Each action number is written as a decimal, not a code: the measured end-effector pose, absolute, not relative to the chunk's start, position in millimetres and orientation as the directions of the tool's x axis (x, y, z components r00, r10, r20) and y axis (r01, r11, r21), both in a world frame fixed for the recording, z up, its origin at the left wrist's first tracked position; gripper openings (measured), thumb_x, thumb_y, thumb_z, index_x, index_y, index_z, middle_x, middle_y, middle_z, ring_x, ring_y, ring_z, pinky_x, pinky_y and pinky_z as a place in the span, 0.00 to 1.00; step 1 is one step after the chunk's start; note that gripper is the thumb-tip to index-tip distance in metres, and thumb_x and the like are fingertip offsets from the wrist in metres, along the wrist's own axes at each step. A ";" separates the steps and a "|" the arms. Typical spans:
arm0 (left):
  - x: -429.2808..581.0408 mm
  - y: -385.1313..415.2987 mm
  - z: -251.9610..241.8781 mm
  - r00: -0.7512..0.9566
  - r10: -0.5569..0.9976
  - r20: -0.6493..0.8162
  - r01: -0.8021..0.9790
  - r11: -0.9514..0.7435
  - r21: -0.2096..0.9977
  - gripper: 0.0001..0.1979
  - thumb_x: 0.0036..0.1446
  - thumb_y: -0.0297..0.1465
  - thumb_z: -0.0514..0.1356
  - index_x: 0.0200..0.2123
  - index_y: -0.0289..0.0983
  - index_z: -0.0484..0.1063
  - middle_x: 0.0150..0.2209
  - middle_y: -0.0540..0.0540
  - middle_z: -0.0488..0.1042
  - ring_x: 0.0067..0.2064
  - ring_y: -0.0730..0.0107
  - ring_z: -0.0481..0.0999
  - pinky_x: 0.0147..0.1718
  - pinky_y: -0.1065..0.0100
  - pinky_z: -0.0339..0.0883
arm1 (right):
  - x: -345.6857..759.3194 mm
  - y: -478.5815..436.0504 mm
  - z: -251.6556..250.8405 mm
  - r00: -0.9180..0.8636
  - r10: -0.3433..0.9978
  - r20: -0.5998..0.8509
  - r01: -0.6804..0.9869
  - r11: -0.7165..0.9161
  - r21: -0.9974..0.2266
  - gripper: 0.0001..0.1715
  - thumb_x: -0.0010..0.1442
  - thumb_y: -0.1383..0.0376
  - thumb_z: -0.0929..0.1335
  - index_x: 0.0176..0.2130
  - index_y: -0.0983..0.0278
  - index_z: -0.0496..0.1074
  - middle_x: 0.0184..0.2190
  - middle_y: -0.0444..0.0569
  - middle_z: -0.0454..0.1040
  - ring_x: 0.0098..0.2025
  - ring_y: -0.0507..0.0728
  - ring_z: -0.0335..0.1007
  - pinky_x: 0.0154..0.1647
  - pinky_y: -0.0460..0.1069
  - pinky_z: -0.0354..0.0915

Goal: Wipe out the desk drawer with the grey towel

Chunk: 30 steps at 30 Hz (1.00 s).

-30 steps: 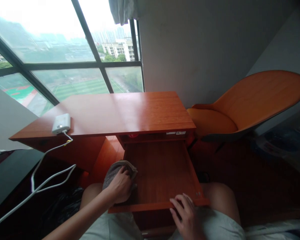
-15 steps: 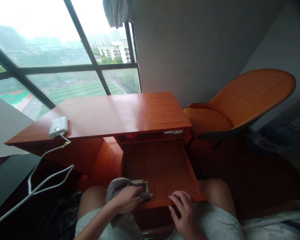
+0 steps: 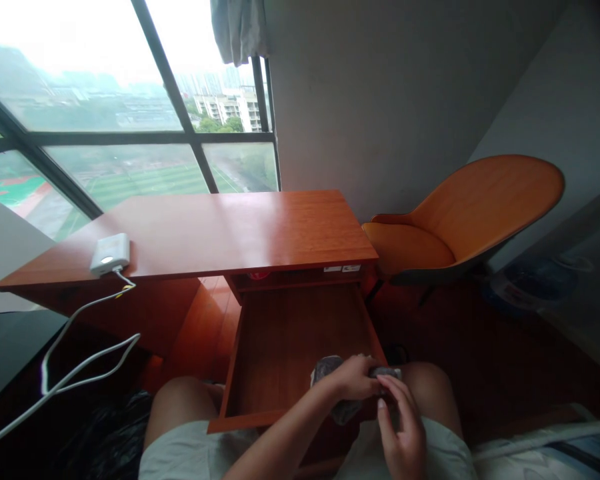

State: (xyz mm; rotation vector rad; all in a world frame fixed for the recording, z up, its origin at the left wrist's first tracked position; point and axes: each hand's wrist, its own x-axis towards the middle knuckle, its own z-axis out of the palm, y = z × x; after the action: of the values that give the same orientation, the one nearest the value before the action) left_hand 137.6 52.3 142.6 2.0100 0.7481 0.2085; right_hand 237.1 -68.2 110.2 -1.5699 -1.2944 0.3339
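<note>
A drawer [image 3: 290,347] of the reddish wooden desk [image 3: 240,233] is pulled out above my knees, and its bottom looks bare. My left hand [image 3: 356,379] is closed on a grey cloth [image 3: 330,368] at the drawer's front right corner; parts of the cloth stick out on both sides of the hand and hang below it. Right beside it is my right hand [image 3: 403,417], its fingers bent and slightly apart, the fingertips close to the cloth. Whether they touch it is hard to tell.
A white device [image 3: 111,253] with a white cable [image 3: 80,367] lies on the desk's left part. An orange chair [image 3: 485,207] stands to the right, near a large water bottle [image 3: 535,283]. A black plastic bag [image 3: 105,433] is at the lower left.
My left hand has carried the cloth from the drawer's front left part to its front right corner. My right hand has shifted a little to the right.
</note>
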 end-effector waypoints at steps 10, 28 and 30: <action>80.4 62.3 131.9 0.840 0.509 -0.188 0.480 -0.533 0.697 0.20 0.49 0.38 0.58 0.46 0.39 0.70 0.45 0.45 0.74 0.43 0.59 0.74 0.40 0.67 0.66 | 242.9 -72.9 79.2 0.001 0.868 0.497 0.798 0.299 -0.524 0.19 0.56 0.72 0.62 0.47 0.59 0.68 0.43 0.50 0.72 0.47 0.58 0.68 0.45 0.55 0.68; 95.6 83.7 103.7 0.965 0.261 0.004 0.255 -0.946 0.202 0.40 0.51 0.45 0.56 0.63 0.37 0.47 0.64 0.40 0.52 0.64 0.49 0.46 0.59 0.46 0.38 | 238.5 -73.7 72.6 -0.112 0.835 0.539 0.876 0.339 -0.343 0.21 0.51 0.74 0.62 0.45 0.61 0.69 0.41 0.51 0.71 0.46 0.59 0.66 0.45 0.55 0.66; 104.7 95.2 99.0 0.964 0.266 0.017 0.258 -0.947 0.190 0.41 0.51 0.45 0.56 0.64 0.35 0.45 0.63 0.39 0.54 0.64 0.48 0.46 0.59 0.46 0.37 | 238.1 -72.8 72.9 -0.107 0.828 0.551 0.880 0.336 -0.335 0.21 0.51 0.74 0.61 0.44 0.61 0.69 0.40 0.51 0.71 0.45 0.59 0.67 0.44 0.55 0.66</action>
State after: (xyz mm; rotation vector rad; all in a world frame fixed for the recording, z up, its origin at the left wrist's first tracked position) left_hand 104.7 95.2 99.0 2.9278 0.3943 0.0624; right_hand 238.1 -72.8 72.9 -1.4952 -1.9324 -0.1005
